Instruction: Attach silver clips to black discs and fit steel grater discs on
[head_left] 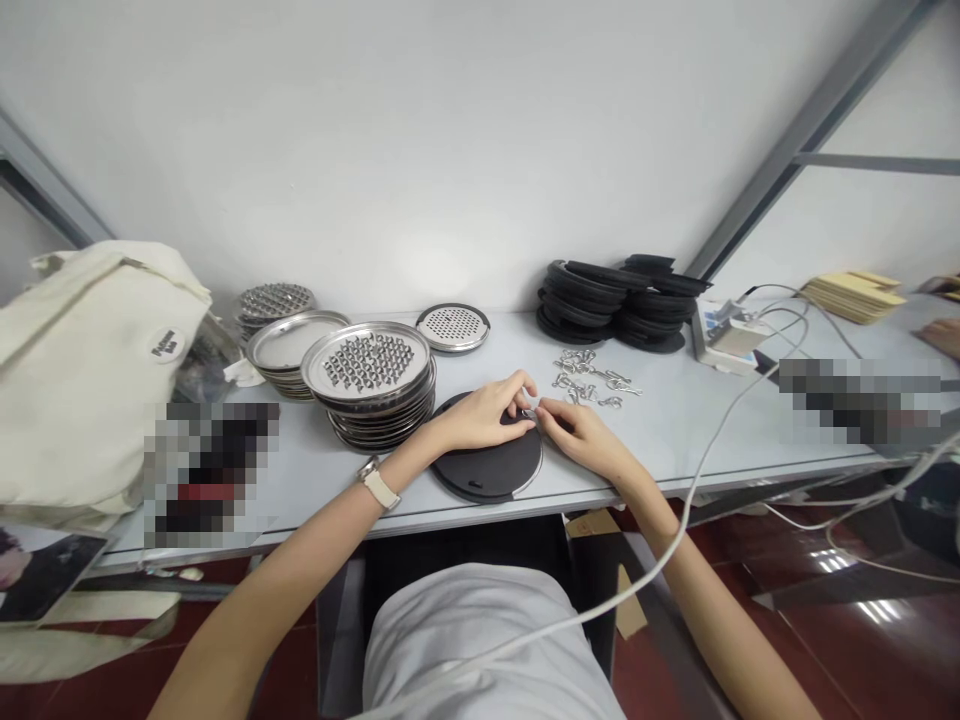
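Note:
A black round disc (480, 478) lies flat near the table's front edge. My left hand (487, 412) rests over its upper part, with bent fingers and thumb closed on it at the far right rim. Against that same spot, my right hand (577, 435) pinches a small shiny metal clip (529, 414), partly hidden by the fingertips. Several loose wire clips (589, 380) are scattered just beyond my right hand. To the left of the disc stands a stack of round metal grater plates (367, 365), raised teeth on top.
Behind are a perforated round plate (453, 326) and stacked black rings (585, 295). More metal plates (296, 345) stand left, beside a cream bag (90, 370). A power strip (724, 335) sits right, its white cable (694, 500) crossing my right arm. Yellow pieces (855, 295) lie farther right, near another person's hand (943, 336).

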